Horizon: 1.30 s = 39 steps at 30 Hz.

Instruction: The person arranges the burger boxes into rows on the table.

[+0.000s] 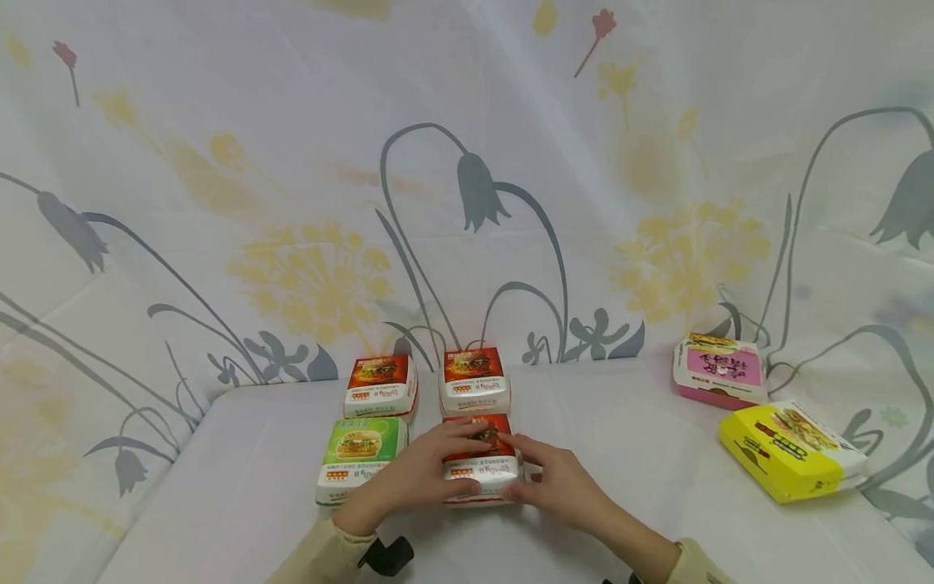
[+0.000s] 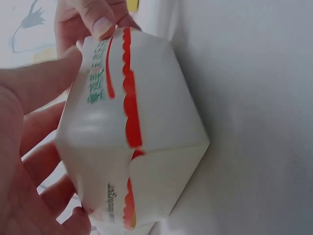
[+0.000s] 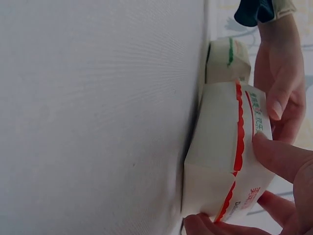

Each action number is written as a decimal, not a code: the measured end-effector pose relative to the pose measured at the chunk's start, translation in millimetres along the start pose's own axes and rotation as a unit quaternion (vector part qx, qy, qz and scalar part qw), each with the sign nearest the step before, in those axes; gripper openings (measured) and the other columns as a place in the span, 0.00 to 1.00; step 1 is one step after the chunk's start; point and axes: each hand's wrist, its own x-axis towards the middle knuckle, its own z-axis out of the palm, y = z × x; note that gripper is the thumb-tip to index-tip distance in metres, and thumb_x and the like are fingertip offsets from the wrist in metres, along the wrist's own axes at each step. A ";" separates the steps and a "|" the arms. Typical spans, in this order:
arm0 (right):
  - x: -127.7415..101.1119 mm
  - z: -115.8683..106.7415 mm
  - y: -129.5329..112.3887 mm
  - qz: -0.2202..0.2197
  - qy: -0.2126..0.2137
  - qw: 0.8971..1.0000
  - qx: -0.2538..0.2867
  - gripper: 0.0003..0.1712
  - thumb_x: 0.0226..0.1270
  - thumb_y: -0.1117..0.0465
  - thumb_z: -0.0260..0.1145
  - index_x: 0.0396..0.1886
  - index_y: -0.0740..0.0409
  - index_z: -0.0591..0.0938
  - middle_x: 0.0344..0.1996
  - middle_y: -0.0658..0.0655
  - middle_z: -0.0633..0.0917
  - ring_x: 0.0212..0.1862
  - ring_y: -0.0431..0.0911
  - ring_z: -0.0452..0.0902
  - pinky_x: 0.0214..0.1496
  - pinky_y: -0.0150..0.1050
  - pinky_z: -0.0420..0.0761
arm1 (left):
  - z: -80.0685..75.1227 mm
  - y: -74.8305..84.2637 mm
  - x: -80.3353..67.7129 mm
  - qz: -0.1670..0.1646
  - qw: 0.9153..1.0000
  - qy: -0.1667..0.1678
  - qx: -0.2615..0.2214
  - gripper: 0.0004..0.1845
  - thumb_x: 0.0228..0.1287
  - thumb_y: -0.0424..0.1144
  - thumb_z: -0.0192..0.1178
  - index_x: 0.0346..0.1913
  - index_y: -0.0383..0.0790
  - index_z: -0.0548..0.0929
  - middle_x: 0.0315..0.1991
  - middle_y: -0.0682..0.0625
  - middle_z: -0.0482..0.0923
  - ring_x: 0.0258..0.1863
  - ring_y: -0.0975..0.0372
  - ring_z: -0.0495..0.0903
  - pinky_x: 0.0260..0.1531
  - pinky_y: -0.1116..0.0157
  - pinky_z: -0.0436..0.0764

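Both hands are on a white-and-red burger box (image 1: 490,472) at the front of a small group of boxes. My left hand (image 1: 423,466) grips it from the left, its fingers over the top and its thumb at the near side. From the right, my right hand (image 1: 565,484) holds the same box, thumb on the near side and fingers around the right side. In the left wrist view the white side of the burger box (image 2: 161,93) shows a red scalloped band. The right wrist view shows the burger box (image 3: 210,132) low against the white cloth.
A green burger box (image 1: 361,444) lies left of the held one. Behind stand two more red burger boxes, one at back left (image 1: 379,385) and one at back centre (image 1: 474,380). Far right are a pink box (image 1: 718,369) and a yellow box (image 1: 788,450). A flower-printed cloth (image 1: 306,162) hangs behind.
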 end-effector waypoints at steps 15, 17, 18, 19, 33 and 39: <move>0.6 3.1 1.6 0.005 -0.001 1.000 -0.009 0.41 0.58 0.50 0.77 0.70 0.52 0.74 0.67 0.67 0.73 0.61 0.64 0.75 0.52 0.55 0.82 | 5.0 -2.1 -0.8 -0.012 1.000 0.005 -0.016 0.26 0.62 0.46 0.70 0.64 0.50 0.81 0.71 0.59 0.67 0.74 0.58 0.58 0.69 0.47 0.62; 0.5 2.5 2.0 0.003 -0.002 1.000 -0.013 0.41 0.58 0.49 0.76 0.70 0.52 0.74 0.67 0.67 0.72 0.61 0.64 0.75 0.51 0.55 0.82 | 5.1 -2.5 -0.5 -0.012 1.000 0.003 -0.017 0.26 0.62 0.47 0.70 0.64 0.51 0.81 0.71 0.60 0.67 0.74 0.59 0.58 0.69 0.47 0.62; 0.3 2.0 2.0 0.002 -0.003 1.000 -0.013 0.41 0.59 0.49 0.76 0.71 0.52 0.74 0.68 0.67 0.72 0.61 0.63 0.75 0.52 0.55 0.82 | 5.0 -2.6 -0.3 -0.011 1.000 0.003 -0.017 0.26 0.62 0.47 0.70 0.64 0.51 0.81 0.71 0.60 0.67 0.74 0.59 0.58 0.69 0.47 0.62; 0.2 1.3 1.9 0.001 -0.004 1.000 -0.015 0.41 0.59 0.49 0.76 0.71 0.53 0.74 0.67 0.67 0.72 0.61 0.63 0.75 0.52 0.55 0.82 | 4.7 -2.4 -0.1 -0.010 1.000 0.003 -0.016 0.26 0.62 0.47 0.70 0.64 0.51 0.81 0.71 0.60 0.67 0.74 0.59 0.58 0.69 0.48 0.62; 1.3 -37.3 5.0 -0.001 0.019 0.999 -0.031 0.32 0.62 0.54 0.74 0.66 0.54 0.79 0.64 0.60 0.78 0.62 0.61 0.75 0.52 0.51 0.82 | 0.8 -1.5 2.2 0.006 1.000 -0.001 -0.017 0.27 0.63 0.50 0.69 0.65 0.49 0.80 0.71 0.56 0.68 0.73 0.56 0.61 0.68 0.46 0.64; 1.3 -84.4 9.0 -0.005 0.053 0.996 -0.067 0.31 0.66 0.54 0.71 0.67 0.57 0.77 0.64 0.60 0.78 0.62 0.58 0.76 0.55 0.48 0.81 | 0.7 -0.6 0.8 0.006 1.000 -0.003 -0.011 0.28 0.63 0.48 0.69 0.65 0.48 0.80 0.71 0.55 0.68 0.73 0.57 0.62 0.67 0.49 0.65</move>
